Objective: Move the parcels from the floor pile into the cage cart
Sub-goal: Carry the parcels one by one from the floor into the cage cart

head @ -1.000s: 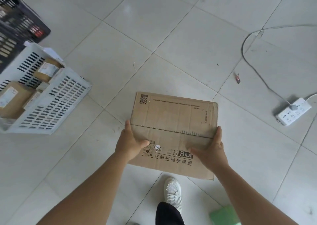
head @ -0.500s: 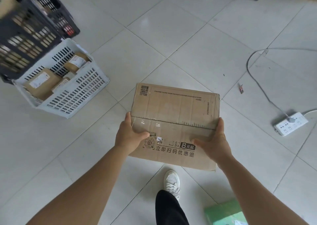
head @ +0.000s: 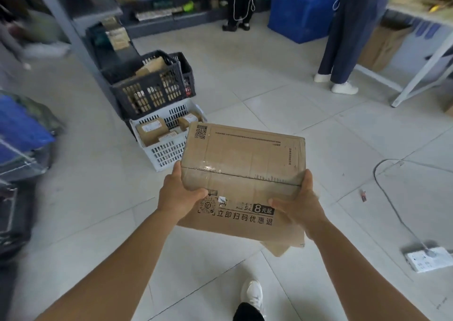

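A person carries a brown cardboard parcel (head: 242, 171) at chest level above a pale tiled floor (head: 282, 95), gripping it at both ends with bare hands. The left hand (head: 180, 193) clasps the parcel's 9 o'clock edge, thumb curled over the top face; the right hand (head: 300, 204) clasps the 3 o'clock edge the same way, thumb lying across the printed flap. The parcel sits at the centre of the view, its taped seam running side to side, a square code printed at its far left corner and a line of black characters along the near flap. At 11 o'clock from the parcel, a white slotted crate (head: 166, 146) rests on the floor with smaller brown packages inside, partly hidden behind the parcel's far corner. Just beyond it, two dark slotted crates (head: 152, 85) also hold boxes, set against grey shelving (head: 81, 26). At 1 o'clock, well apart, a second person in dark trousers (head: 348, 34) and white shoes stands beside a bench (head: 426, 58). At 4 o'clock a white power strip (head: 427, 259) lies on the tiles, its grey cable (head: 389, 198) curving away. The carrier's white shoe (head: 252, 293) shows at 6 o'clock.
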{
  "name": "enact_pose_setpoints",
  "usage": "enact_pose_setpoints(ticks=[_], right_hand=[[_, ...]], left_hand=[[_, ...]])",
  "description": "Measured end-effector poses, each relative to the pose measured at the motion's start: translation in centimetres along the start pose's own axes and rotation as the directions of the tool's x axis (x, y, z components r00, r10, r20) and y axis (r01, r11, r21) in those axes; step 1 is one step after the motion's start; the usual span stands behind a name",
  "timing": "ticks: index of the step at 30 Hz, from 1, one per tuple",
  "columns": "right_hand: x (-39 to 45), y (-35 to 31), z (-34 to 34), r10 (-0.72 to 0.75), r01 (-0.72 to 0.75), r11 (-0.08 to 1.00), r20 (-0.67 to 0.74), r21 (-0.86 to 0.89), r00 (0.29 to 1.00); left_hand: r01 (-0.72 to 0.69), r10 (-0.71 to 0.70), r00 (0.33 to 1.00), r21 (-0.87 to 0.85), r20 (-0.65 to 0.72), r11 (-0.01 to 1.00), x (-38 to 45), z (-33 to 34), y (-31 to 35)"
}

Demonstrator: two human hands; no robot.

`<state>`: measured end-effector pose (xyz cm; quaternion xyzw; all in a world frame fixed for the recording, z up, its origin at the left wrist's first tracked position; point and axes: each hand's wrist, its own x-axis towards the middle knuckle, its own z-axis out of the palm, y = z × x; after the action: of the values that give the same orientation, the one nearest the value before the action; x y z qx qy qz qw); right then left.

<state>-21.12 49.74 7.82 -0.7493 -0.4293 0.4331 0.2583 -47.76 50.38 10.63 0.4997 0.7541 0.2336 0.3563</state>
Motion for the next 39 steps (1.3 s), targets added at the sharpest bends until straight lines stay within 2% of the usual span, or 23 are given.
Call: enact_pose_setpoints(ticks=[8,14,21,26,32,39], right_hand=[[-5.6,-7.8,2.4,-0.208,0.221,0.973,0.161,-0.071,0.965],[-9.3,-12.4,5.5,-0.352,0.401,0.911,0.328,-0.094,0.877],[-15.3,-16.7,10.0,-0.488,0.57,0.822,0.522,0.003,0.7],[-21.0,-19.3,14.2,-0.532,0.653,0.756,0.625,0.047,0.571],[-29.3,-21.9,20.1,-0.587,0.751,0.649,0.71,0.126,0.388],[-40.7,-24.4,28.5,-0.633,0.804,0.547,0.744,0.234,0.214]], left_hand=[[0.088,-0.112,0.975,-0.128,-0.194,0.988,-7.0,-9.1,-2.9],[0.157,-0.225,0.897,-0.201,-0.381,0.967,-13.2,-13.7,-5.2],[0.192,-0.332,0.735,-0.288,-0.591,0.938,-21.6,-18.7,-8.3],[0.185,-0.406,0.587,-0.372,-0.7,0.91,-28.2,-21.6,-11.2],[0.193,-0.49,0.43,-0.453,-0.758,0.87,-35.9,-26.0,-15.8],[0.144,-0.527,0.256,-0.507,-0.811,0.85,-44.4,-32.6,-23.0]])
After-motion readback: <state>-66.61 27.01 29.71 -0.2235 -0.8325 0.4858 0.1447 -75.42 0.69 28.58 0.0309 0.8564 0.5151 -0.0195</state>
